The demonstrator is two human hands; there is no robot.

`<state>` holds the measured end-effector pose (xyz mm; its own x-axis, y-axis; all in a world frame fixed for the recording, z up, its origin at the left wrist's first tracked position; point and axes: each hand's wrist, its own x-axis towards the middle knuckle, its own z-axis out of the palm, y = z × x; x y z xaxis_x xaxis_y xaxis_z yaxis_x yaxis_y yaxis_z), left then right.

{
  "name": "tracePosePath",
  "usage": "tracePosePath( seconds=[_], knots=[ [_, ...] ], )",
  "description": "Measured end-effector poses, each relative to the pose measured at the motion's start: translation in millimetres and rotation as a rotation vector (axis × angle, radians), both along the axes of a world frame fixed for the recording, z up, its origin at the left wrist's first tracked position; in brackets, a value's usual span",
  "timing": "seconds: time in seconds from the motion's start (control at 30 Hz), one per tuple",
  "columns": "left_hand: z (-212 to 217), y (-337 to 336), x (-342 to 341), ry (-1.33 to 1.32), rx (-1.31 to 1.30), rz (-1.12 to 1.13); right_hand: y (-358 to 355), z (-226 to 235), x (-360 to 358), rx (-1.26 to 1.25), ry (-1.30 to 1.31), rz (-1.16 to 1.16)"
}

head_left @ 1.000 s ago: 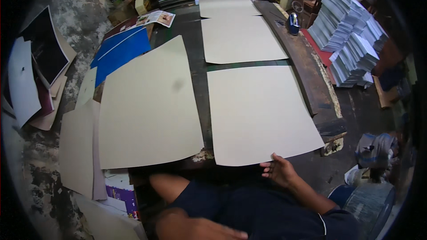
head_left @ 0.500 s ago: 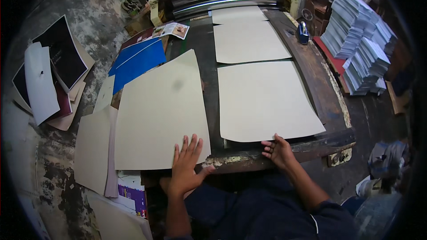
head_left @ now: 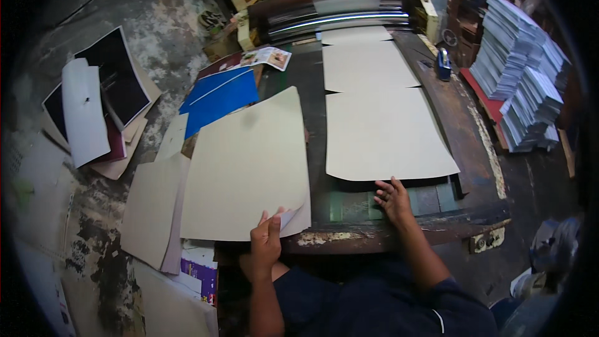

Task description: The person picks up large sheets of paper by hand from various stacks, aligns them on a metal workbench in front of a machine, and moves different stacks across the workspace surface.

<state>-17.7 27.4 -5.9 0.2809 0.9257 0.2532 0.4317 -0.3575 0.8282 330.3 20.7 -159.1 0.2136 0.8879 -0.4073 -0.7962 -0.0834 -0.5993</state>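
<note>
No word or number can be read here. The black sheet (head_left: 112,55) at far left bears faint pale marks (too dim to tell whether they are lettering). The purple sheet (head_left: 211,279) low at left, partly covered, carries small pale marks, blurred past reading. The leaflet (head_left: 267,58), farther off, shows coloured pictures, and any words on it are too small to make out. The white sheet (head_left: 85,118) partly over the black one has a small dark mark, its shape unclear.
</note>
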Motion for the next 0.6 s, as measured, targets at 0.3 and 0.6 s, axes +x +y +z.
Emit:
tracePosePath(
  seconds=[0.3,0.6],
  knots=[
    [25,-16,23,-0.364,0.003,0.389,-21,43,-8,0.012,-0.126,0.085],
    [32,-14,34,0.088,0.246,-0.377,-57,98,-4,0.08,-0.328,0.264]
  ],
)
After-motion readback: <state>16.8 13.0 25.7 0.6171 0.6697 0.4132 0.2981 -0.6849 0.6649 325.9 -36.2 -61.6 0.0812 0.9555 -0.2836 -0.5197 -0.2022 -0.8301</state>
